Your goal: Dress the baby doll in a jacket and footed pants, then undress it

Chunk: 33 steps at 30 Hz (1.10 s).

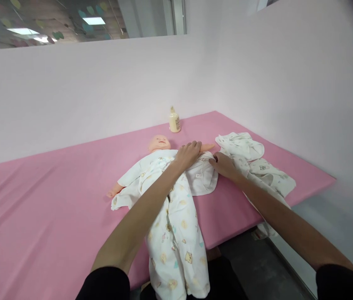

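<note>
A baby doll [159, 143] lies on its back, its head towards the wall. A white baby shirt [204, 177] is spread over its chest, with one doll arm bare to the right and the other coming out of a sleeve at the left. Printed baby trousers [181, 225] lie over its front and hang past the near edge. My left hand [189, 153] is closed around the doll's right-side arm near the shoulder. With bent fingers my right hand [225, 165] pinches the shirt's edge just below that arm. Part of the shirt is hidden under my left forearm.
The doll rests on a pink padded table [54, 200]. A cream pump bottle [174, 121] stands at the back near the wall. Crumpled white printed clothes [251, 158] lie to the right, partly hanging over the front edge. Walls bound the back and right sides.
</note>
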Tool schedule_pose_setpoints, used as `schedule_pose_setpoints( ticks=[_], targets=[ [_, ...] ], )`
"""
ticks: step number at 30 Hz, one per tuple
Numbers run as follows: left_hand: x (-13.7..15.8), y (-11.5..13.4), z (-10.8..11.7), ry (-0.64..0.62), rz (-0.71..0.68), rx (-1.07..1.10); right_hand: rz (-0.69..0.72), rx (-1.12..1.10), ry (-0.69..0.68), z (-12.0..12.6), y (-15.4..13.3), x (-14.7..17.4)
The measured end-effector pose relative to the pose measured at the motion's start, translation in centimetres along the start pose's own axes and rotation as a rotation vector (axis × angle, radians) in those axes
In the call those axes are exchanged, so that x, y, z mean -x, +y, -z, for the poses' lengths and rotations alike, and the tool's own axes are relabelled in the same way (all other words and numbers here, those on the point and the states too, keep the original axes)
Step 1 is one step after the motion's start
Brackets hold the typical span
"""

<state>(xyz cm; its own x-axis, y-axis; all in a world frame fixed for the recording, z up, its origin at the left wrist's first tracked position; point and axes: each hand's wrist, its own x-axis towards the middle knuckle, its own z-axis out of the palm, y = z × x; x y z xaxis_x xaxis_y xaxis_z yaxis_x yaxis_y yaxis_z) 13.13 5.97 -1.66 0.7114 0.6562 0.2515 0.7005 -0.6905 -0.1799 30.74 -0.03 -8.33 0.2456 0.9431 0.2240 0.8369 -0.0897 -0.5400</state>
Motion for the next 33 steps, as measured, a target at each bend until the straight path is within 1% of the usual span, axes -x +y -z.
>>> schedule_pose_setpoints(
  ticks=[5, 8, 11, 14, 16, 19, 20, 22, 23, 24, 26, 28, 29, 30, 32, 33],
  targets=[
    [-0.8, 0.1, -0.7, -0.061, 0.011, 0.002, 0.042, 0.027, -0.024, -0.2, 0.1, 0.1],
    [-1.2, 0.2, -0.8, -0.105, 0.018, 0.016, 0.054, -0.025, -0.022, -0.3, 0.1, 0.1],
    [-1.2, 0.3, -0.4, -0.154, 0.039, 0.034, 0.054, -0.049, -0.026, -0.3, 0.0, 0.2],
    [-0.3, 0.4, 0.7, -0.177, 0.068, 0.061, 0.045, -0.043, -0.051, -0.1, -0.1, 0.4],
    [1.1, 0.2, 1.7, -0.139, 0.068, 0.085, 0.052, -0.039, -0.071, 0.0, -0.1, 0.5],
    [5.0, -0.9, 3.7, 0.018, 0.080, 0.176, 0.057, -0.004, -0.105, 0.1, -0.2, 0.6],
    [6.6, -1.6, 4.4, 0.088, 0.109, 0.228, 0.059, 0.012, -0.116, 0.2, -0.2, 0.7],
    [10.2, -3.4, 5.7, 0.193, 0.224, 0.369, 0.065, 0.064, -0.122, 0.3, -0.3, 1.1],
    [12.0, -4.6, 6.2, 0.217, 0.310, 0.456, 0.075, 0.105, -0.109, 0.5, -0.5, 1.3],
    [13.8, -5.7, 6.6, 0.232, 0.436, 0.543, 0.092, 0.154, -0.080, 0.6, -0.8, 1.7],
    [17.0, -7.9, 6.8, 0.211, 0.709, 0.714, 0.142, 0.232, 0.024, 1.0, -1.7, 2.5],
    [19.2, -9.4, 6.3, 0.119, 0.914, 0.927, 0.193, 0.190, 0.106, 1.3, -3.2, 3.4],
    [19.9, -9.8, 5.8, 0.070, 0.960, 1.079, 0.205, 0.109, 0.099, 1.3, -4.1, 3.8],
    [20.4, -10.0, 5.4, 0.024, 0.971, 1.234, 0.203, -0.002, 0.058, 1.2, -5.1, 4.1],
    [20.5, -9.9, 4.3, -0.014, 0.953, 1.494, 0.162, -0.244, -0.082, 0.6, -7.2, 4.3],
    [20.4, -9.7, 3.9, -0.012, 0.946, 1.572, 0.128, -0.346, -0.146, 0.1, -8.2, 4.2]
  ],
)
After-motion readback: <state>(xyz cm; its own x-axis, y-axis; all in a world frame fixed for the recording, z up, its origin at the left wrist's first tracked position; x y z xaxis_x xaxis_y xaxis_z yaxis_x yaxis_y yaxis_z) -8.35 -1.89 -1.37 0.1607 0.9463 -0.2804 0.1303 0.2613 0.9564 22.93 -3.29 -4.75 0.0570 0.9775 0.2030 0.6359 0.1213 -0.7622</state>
